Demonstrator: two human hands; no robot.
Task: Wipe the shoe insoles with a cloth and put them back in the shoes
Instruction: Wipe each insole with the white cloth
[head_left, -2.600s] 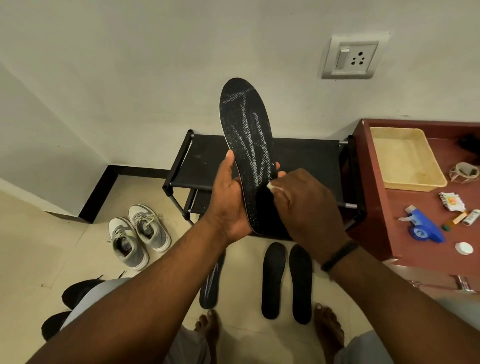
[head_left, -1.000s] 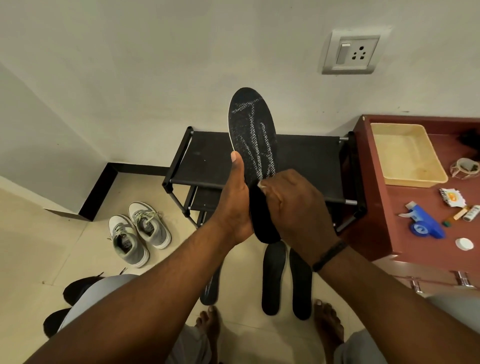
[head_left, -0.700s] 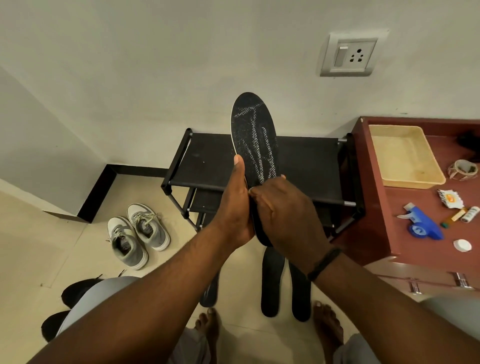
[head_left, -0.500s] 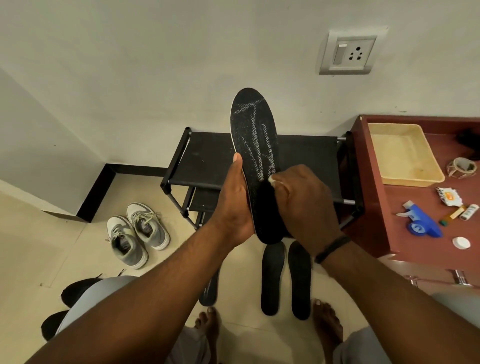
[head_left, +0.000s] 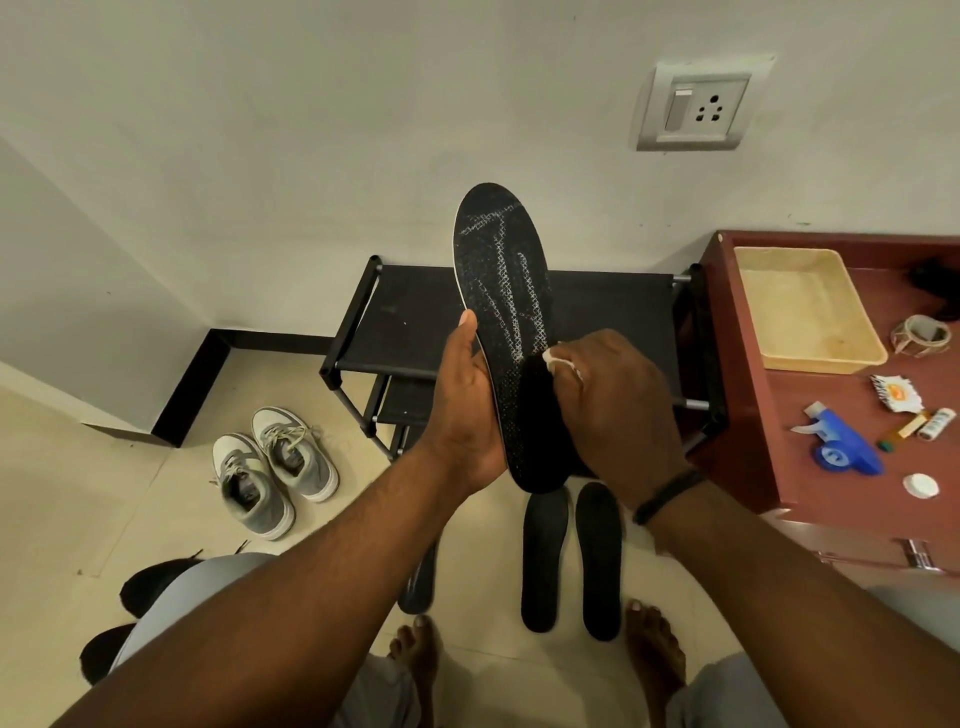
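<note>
right hand (head_left: 618, 410) lower on upright insole (head_left: 506, 322), toe up, pinching cloth (head_left: 558, 361); left hand (head_left: 467, 410) gripping insole

Shoes (head_left: 272, 470) lie left of rack (head_left: 405, 322); table (head_left: 852, 499) stands right.

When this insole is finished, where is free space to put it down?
Bare floor lies between the grey shoes and the insoles on the floor. The black rack's top shelf is bare on its left part. The red table is crowded: tray, spray bottle, small items.
</note>
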